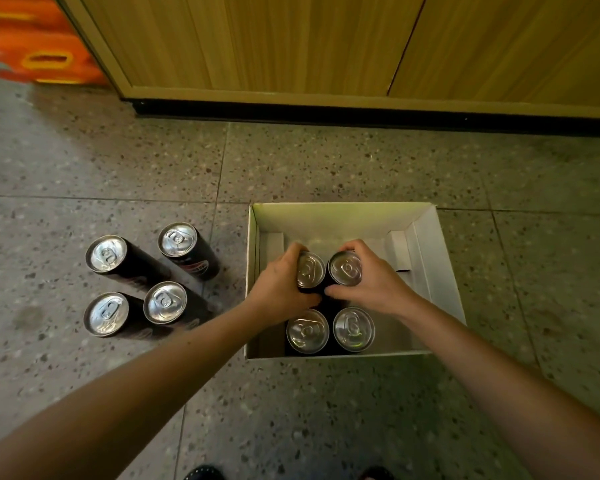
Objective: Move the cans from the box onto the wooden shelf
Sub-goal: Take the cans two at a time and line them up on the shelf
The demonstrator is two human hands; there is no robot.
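A white cardboard box (430,258) sits open on the floor with several tall black cans in it. My left hand (281,285) is wrapped around the back left can (310,270). My right hand (374,282) grips the back right can (345,268). Both cans stand upright, touching each other inside the box. Two more cans (307,330) (354,329) stand at the front of the box, untouched. Left of the box, several matching cans (165,302) stand upright on the floor.
A wooden cabinet (291,46) with a black plinth runs along the back. Orange crates (45,50) sit at the top left. The floor (326,161) is speckled stone tile. Shoe tips (201,472) show at the bottom edge.
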